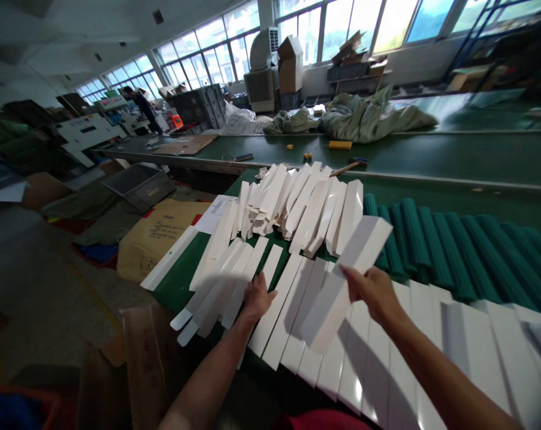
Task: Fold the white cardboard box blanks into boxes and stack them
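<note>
A long white carton (342, 292), folded into a box shape, is held up at a tilt by my right hand (372, 292), thumb on its near side. My left hand (257, 298) is lower and to the left, its thumb and fingers closed around a narrow flat white carton (271, 264) lying on the table. Beside that hand, several flat white cartons (221, 286) overlap in a fan. A row of long white cartons (351, 352) lies side by side under my right hand and arm. Behind both hands is a heap of partly folded white cartons (292, 200).
Several dark green ribbed rolls (436, 239) lie at the right. Behind the heap runs a long green bench (432, 158) with a hammer (351, 166) and a crumpled cloth (364, 116). A brown sack (158, 239) and a grey crate (140, 185) stand left; a person (140, 107) is far back.
</note>
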{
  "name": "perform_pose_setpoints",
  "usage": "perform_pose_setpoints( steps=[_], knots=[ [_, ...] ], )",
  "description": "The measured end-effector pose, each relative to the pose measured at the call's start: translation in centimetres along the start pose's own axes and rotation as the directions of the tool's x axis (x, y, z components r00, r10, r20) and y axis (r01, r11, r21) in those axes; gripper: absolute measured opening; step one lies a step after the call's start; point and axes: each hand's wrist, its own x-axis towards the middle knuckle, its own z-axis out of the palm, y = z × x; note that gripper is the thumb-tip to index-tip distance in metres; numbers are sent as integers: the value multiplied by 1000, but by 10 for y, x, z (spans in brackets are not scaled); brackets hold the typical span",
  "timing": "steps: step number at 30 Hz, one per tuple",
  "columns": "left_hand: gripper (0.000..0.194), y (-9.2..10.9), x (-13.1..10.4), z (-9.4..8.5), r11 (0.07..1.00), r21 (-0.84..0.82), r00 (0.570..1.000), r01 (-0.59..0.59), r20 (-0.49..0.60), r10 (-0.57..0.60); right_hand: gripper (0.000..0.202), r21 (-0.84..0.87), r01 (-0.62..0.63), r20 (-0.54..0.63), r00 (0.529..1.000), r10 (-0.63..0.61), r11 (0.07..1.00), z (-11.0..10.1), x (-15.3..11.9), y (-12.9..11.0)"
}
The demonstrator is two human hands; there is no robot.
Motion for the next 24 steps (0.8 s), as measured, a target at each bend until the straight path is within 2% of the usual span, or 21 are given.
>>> perform_pose_setpoints(
  steps=[2,4,7,11,14,18,21,24],
  knots=[
    [62,1,2,3,1000,-8,1000,-4,27,5,45,104,-190,188,968,168,976,36,0,-6],
    [59,3,4,2,1000,-18,999,-14,38,15,42,90,-315,287,917,278,945,69,2,-10],
    [60,6,4,-1,999,-27,999,-31,35,32,40,13,-323,326,896,301,946,105,4,-12],
    [55,3,5,-11,999,-27,999,-17,-31,17,42,-99,-265,374,883,283,959,134,12,-14],
    [47,-18,9,-26,999,-49,995,9,-95,-13,44,-187,-218,406,871,278,958,152,21,-17],
    [43,-59,14,-45,997,-71,988,-28,-152,17,46,-292,-178,423,857,294,940,181,31,-22],
    [41,-84,21,-52,998,-48,982,-43,-187,33,47,-353,-159,432,847,311,922,206,35,-27],
    [48,-103,30,-54,1000,-20,973,19,-229,-23,46,-413,-121,445,838,316,903,226,37,-31]
  ],
)
